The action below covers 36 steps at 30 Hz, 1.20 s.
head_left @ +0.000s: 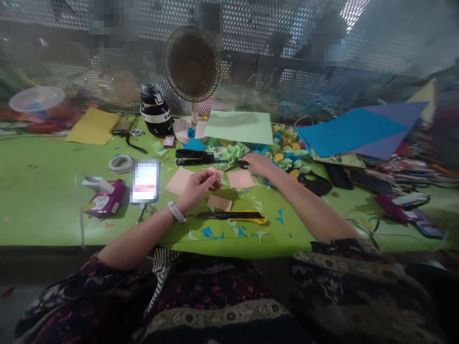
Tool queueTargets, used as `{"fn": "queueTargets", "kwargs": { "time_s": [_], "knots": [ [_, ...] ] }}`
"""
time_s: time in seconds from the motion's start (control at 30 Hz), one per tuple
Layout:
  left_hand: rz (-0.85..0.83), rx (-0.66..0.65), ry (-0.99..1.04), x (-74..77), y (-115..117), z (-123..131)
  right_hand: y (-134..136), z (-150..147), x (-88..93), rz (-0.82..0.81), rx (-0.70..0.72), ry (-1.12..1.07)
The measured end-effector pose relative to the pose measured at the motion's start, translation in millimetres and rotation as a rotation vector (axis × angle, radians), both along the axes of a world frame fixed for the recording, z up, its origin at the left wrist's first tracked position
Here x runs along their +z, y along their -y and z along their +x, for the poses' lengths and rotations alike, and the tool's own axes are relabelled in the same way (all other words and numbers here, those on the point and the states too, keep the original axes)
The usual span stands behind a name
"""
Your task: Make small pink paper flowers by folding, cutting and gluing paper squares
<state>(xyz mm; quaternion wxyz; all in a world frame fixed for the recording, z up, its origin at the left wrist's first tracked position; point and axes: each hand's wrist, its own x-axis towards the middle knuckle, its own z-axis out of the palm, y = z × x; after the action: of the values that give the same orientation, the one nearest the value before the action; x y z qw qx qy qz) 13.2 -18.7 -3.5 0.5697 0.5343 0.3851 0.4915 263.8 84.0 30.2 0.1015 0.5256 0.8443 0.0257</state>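
My left hand (201, 185), with a white band at the wrist, is closed in a pinch on a small piece of pink paper (217, 175), mostly hidden by the fingers. My right hand (256, 163) is closed around the handles of scissors (232, 167), whose blades point left toward the left hand. Beside the left hand lies a pink paper square (180, 180); another pink square (241, 179) lies below the scissors. Nearer me are a small folded-looking pink piece (219, 203) and a yellow-and-black box cutter (247, 217). A black stapler (194, 156) lies beyond the left hand.
Green and blue paper scraps dot the green table (43, 191). Cut paper flowers (233, 152) heap behind my hands. A fan (192, 64), a dark bottle (156, 112), a lit phone (144, 181), tape (121, 163) and blue sheets (344, 131) stand or lie around.
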Motion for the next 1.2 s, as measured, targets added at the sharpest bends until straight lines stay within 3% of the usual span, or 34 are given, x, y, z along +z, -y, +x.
{"fn": "queueTargets", "kwargs": {
  "time_s": [0.2, 0.37, 0.53, 0.93, 1.2],
  "knots": [
    [0.02, -0.008, 0.023, 1.2, -1.5, 0.6, -23.7, -9.4, 13.4, -0.085, 0.09, 0.181],
    [0.02, -0.036, 0.025, 1.3, -0.5, 1.3, -32.3, -14.1, 13.0, -0.081, 0.106, 0.249],
    [0.013, -0.051, 0.011, 0.3, -0.8, -0.1, -33.7, -12.5, 14.8, -0.076, 0.072, 0.27],
    [0.014, -0.039, -0.018, 3.7, 0.7, 0.3, -30.2, -20.0, 18.5, -0.069, 0.169, 0.36],
    [0.008, -0.034, -0.002, 0.6, -1.6, -0.7, -27.7, -13.8, 37.7, -0.027, 0.194, 0.297]
  ]
}}
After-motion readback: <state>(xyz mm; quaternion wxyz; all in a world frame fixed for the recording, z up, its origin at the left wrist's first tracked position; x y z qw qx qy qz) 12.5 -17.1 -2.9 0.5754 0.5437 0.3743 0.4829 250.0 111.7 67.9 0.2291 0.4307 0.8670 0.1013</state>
